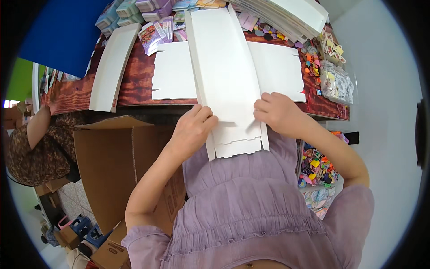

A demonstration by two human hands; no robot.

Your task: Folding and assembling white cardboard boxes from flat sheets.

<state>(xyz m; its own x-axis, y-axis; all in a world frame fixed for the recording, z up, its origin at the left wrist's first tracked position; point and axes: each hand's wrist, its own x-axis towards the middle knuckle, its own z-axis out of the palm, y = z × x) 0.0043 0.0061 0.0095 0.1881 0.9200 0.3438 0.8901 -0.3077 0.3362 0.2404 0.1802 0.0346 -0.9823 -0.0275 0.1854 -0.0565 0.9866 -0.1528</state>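
A long white cardboard box tray (pixel 226 67) reaches from the table over my lap. Its long side walls stand up, while the slotted end flap (pixel 237 145) near me lies unfolded. My left hand (pixel 192 127) is closed on its left side wall, fingertips curled over the edge. Opposite, my right hand (pixel 280 114) pinches the right side wall. Beneath the tray, flat white cardboard with notched edges (pixel 174 74) shows on both sides. A white box tray with raised edges (pixel 114 67) lies farther left on the table.
White flat boxes (pixel 286 18) are stacked at the back right, near small colourful pieces (pixel 312 60) and a clear container (pixel 337 83). Purple packets (pixel 154 33) lie at the back. A large open carton (pixel 105 166) stands at my left, beside another person's arm (pixel 38 127).
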